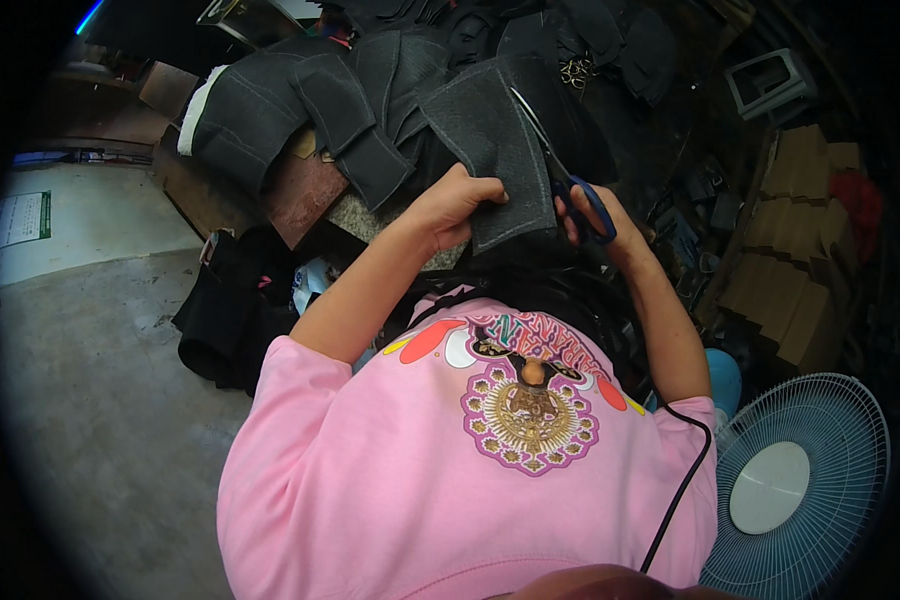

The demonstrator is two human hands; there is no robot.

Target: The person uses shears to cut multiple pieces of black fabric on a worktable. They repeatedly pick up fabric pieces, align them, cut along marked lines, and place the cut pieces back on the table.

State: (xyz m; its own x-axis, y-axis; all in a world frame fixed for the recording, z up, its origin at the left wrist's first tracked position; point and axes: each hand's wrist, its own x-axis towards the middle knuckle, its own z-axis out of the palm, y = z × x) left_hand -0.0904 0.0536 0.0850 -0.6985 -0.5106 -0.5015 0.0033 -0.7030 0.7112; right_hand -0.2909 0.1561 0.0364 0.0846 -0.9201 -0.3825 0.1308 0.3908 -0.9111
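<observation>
A black fabric panel with pale stitch lines along its edges hangs in front of me. Its left edge is pinched in my left hand, thumb on top. My right hand grips a pair of scissors by the dark blue handles. The blades point up and away, along the panel's right edge. Whether they are cutting into the cloth I cannot tell. Beyond the panel lie more stitched black fabric pieces, heaped and overlapping.
Metal rings lie on the dark heap. Folded brown cardboard is stacked at the right, below a grey plastic frame. A standing fan is close by my right elbow. Black cloth lies on the concrete floor to the left.
</observation>
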